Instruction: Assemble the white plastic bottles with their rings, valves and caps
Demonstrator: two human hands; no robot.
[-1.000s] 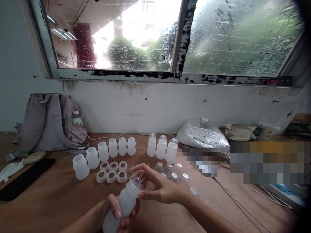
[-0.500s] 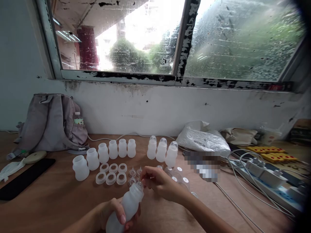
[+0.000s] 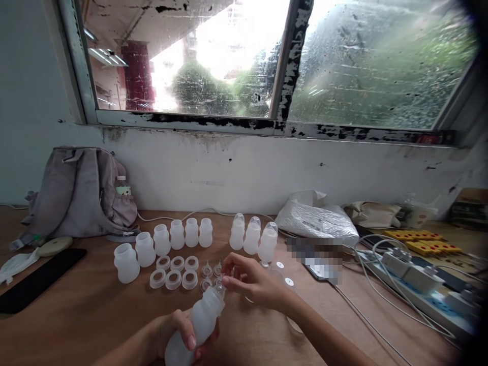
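A frosted white bottle (image 3: 203, 321) lies tilted in my left hand (image 3: 183, 330), its neck pointing up and to the right. The fingers are wrapped round its body. My right hand (image 3: 249, 279) is at the bottle's mouth, thumb and forefinger pinched by a clear nipple (image 3: 219, 285) at the top of the neck. Just behind are several clear nipples (image 3: 206, 269) standing on the table. To their left lie several translucent rings (image 3: 173, 279) in two rows. Clear domed caps (image 3: 277, 274) and white discs (image 3: 289, 281) are partly hidden behind my right hand and forearm.
Several open bottles (image 3: 126, 263) stand in a curved row at the left, and three capped bottles (image 3: 252, 235) stand right of centre. A backpack (image 3: 84, 193), a black mat (image 3: 41, 279), a silvery bag (image 3: 316, 218), a phone (image 3: 318, 269) and a power strip (image 3: 407, 290) with cables surround them.
My right hand has risen slightly, with its fingers lifting a little at the bottle's mouth. The bottle in my left hand has hardly moved.
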